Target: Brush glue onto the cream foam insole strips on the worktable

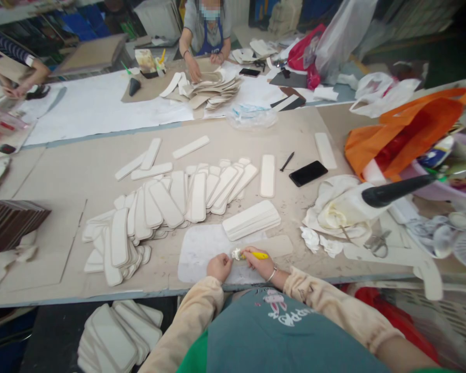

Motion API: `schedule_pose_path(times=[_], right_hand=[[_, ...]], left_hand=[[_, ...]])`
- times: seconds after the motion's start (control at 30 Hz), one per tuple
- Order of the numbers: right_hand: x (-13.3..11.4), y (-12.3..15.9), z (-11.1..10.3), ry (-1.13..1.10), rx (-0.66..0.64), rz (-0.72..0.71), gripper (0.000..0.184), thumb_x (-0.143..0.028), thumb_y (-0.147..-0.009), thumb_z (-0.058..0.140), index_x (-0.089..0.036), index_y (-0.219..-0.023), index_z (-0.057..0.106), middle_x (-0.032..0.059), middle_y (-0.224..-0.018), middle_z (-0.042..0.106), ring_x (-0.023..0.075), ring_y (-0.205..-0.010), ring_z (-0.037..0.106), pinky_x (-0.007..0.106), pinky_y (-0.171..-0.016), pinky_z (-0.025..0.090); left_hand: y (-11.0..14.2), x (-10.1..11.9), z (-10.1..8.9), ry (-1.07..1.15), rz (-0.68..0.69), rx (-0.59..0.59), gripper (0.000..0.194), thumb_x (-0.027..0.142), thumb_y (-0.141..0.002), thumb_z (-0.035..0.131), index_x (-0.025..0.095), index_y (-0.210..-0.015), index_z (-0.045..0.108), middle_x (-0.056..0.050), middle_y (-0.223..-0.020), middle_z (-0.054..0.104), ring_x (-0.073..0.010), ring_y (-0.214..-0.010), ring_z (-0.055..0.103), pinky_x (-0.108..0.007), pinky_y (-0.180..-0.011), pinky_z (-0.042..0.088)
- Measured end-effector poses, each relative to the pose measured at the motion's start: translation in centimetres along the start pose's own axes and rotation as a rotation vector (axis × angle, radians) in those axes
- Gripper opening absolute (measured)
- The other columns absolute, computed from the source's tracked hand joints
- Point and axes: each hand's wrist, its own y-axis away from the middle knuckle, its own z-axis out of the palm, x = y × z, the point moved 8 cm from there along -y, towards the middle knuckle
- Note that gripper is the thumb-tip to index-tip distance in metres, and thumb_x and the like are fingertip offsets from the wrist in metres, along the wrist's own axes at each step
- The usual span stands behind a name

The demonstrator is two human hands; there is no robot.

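At the lower centre of the frame, the right hand (258,261) has its fingers bent closely around a yellow-handled tool (261,255). The handle points to the right of the frame, and a ragged white clump (236,254) shows at the other end, between the two hands. Just to the left, the left hand (219,267) is curled, its fingers drawn in and thumb and forefinger tips near each other beside the clump; whether they pinch anything, I cannot tell.

Both hands are over a pale sheet (198,248) at the near edge of the bench (70,160). A beige strip (279,244) lies to the right of the sheet's middle, by the right hand. Just above the hands in the frame is a neat stack of white strips (251,220), and a wide overlapping spread of rounded white pieces (155,207) fills the centre left. A black phone (308,173) lies right of centre; an orange bag (404,129) stands at the upper right. At the top centre, a co-worker's hand (194,71) touches a heap of beige pieces (213,90).
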Motion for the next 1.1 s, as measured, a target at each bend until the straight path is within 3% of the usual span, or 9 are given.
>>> schedule_pose_path(times=[0.1, 0.2, 0.53, 0.63, 0.73, 0.9, 0.97, 1.03, 1.1], right_hand=[[0.3, -0.2, -0.4, 0.044, 0.03, -0.017, 0.027, -0.038, -0.086, 0.047, -0.02, -0.089, 0.067, -0.0049, -0.053, 0.052, 0.0117, -0.052, 0.051, 0.022, -0.055, 0.041], [0.5, 0.1, -2.1, 0.081, 0.081, -0.021, 0.029, -0.039, -0.086, 0.046, -0.019, -0.088, 0.067, -0.0045, -0.054, 0.053, 0.0127, -0.054, 0.052, 0.024, -0.058, 0.042], [1.6, 4.2, -14.6, 0.202, 0.41, 0.029, 0.035, -0.046, -0.084, 0.045, -0.019, -0.087, 0.066, -0.0007, -0.058, 0.055, 0.0178, -0.056, 0.054, 0.031, -0.06, 0.043], [1.1, 5.4, -16.0, 0.218, 0.465, 0.015, 0.036, -0.048, -0.084, 0.045, -0.019, -0.088, 0.066, 0.0005, -0.06, 0.056, 0.0194, -0.061, 0.055, 0.032, -0.062, 0.044], [0.7, 5.2, -13.3, 0.181, 0.37, 0.013, 0.037, -0.047, -0.086, 0.043, -0.02, -0.096, 0.066, -0.001, -0.058, 0.056, 0.0173, -0.056, 0.055, 0.03, -0.058, 0.045], [0.4, 2.7, -3.8, 0.099, 0.069, -0.008, 0.032, -0.04, -0.088, 0.045, -0.02, -0.101, 0.067, -0.0028, -0.057, 0.06, 0.0123, -0.052, 0.057, 0.023, -0.053, 0.046], [0.5, 1.8, -1.1, 0.095, 0.001, -0.02, 0.03, -0.037, -0.087, 0.047, -0.021, -0.099, 0.068, -0.0036, -0.055, 0.06, 0.0115, -0.051, 0.056, 0.021, -0.052, 0.045], [0.7, 1.2, 0.1, 0.108, -0.026, -0.032, 0.027, -0.035, -0.086, 0.049, -0.021, -0.097, 0.069, -0.0041, -0.055, 0.059, 0.0113, -0.052, 0.057, 0.021, -0.053, 0.045], [1.0, 1.0, -0.3, 0.132, -0.007, -0.038, 0.025, -0.034, -0.086, 0.05, -0.021, -0.094, 0.07, -0.0038, -0.057, 0.06, 0.0115, -0.053, 0.058, 0.021, -0.055, 0.045]], left_hand=[[-0.2, -0.2, 0.0, -0.003, -0.033, -0.028, 0.028, 0.041, -0.09, 0.053, 0.015, -0.094, 0.062, -0.003, -0.091, 0.065, -0.0155, -0.083, 0.062, -0.037, -0.079, 0.052], [-0.3, -0.3, 0.0, -0.01, -0.055, -0.043, 0.028, 0.041, -0.09, 0.053, 0.015, -0.095, 0.062, -0.004, -0.093, 0.065, -0.0159, -0.084, 0.062, -0.038, -0.08, 0.052], [-0.3, 0.0, -0.5, -0.024, -0.061, -0.051, 0.028, 0.041, -0.09, 0.053, 0.015, -0.093, 0.062, -0.003, -0.09, 0.066, -0.0157, -0.083, 0.063, -0.038, -0.08, 0.052], [-0.3, 0.0, -0.5, -0.022, -0.059, -0.048, 0.028, 0.041, -0.09, 0.053, 0.015, -0.092, 0.062, -0.003, -0.089, 0.065, -0.0157, -0.083, 0.062, -0.037, -0.08, 0.052], [-0.3, 0.0, -0.6, -0.017, -0.06, -0.049, 0.029, 0.042, -0.09, 0.053, 0.015, -0.091, 0.062, -0.003, -0.088, 0.066, -0.0155, -0.082, 0.062, -0.037, -0.08, 0.052], [-0.3, -0.1, -0.5, -0.023, -0.069, -0.059, 0.029, 0.042, -0.09, 0.053, 0.015, -0.091, 0.063, -0.003, -0.089, 0.066, -0.0157, -0.083, 0.063, -0.038, -0.08, 0.052], [-0.4, -0.2, -0.4, -0.028, -0.071, -0.065, 0.029, 0.042, -0.09, 0.053, 0.015, -0.093, 0.062, -0.003, -0.09, 0.066, -0.0158, -0.083, 0.063, -0.038, -0.08, 0.052], [-0.4, -0.2, -0.3, -0.032, -0.073, -0.072, 0.029, 0.042, -0.09, 0.053, 0.015, -0.094, 0.062, -0.004, -0.092, 0.066, -0.0159, -0.084, 0.063, -0.038, -0.08, 0.052], [-0.5, -0.3, -0.3, -0.034, -0.075, -0.077, 0.029, 0.042, -0.09, 0.053, 0.015, -0.095, 0.062, -0.004, -0.092, 0.066, -0.0161, -0.085, 0.062, -0.038, -0.08, 0.052]])
